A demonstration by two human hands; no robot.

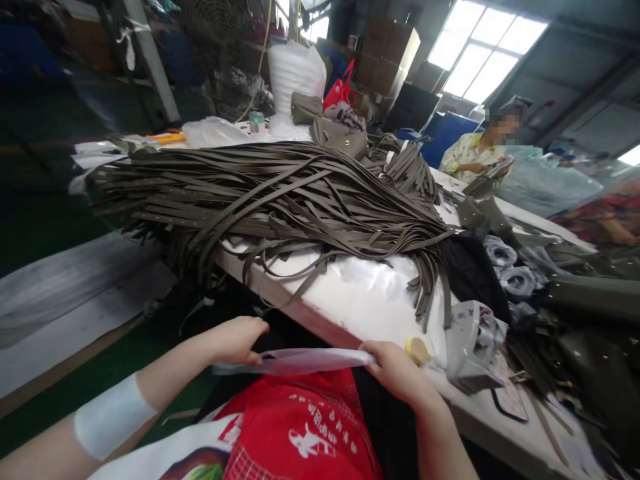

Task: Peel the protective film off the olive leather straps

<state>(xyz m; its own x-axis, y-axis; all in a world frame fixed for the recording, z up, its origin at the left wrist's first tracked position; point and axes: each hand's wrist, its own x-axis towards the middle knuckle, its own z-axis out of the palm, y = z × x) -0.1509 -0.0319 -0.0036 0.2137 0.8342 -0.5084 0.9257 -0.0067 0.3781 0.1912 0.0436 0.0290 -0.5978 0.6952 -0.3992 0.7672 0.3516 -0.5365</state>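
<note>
Between my two hands a translucent plastic bag point(315, 361) is stretched flat, just above my red apron point(310, 427). My left hand point(243, 341) pinches its left end; the fingertips are partly hidden by the film. The right end is gripped by my right hand point(390, 365), close to the table's front edge. Beyond them, a large heap of dark olive straps point(300, 193) lies across the white table point(350, 300), some strap ends hanging over the edge. A small yellow roll of tape point(417, 351) sits beside my right hand.
To the right are a grey plastic container point(473, 347), a phone point(509, 397), clear plastic rolls point(515, 280) and dark olive bags point(595, 300). Across the table a person point(475, 153) handles an item. A green can point(257, 122) and white foam roll point(296, 73) stand behind the straps.
</note>
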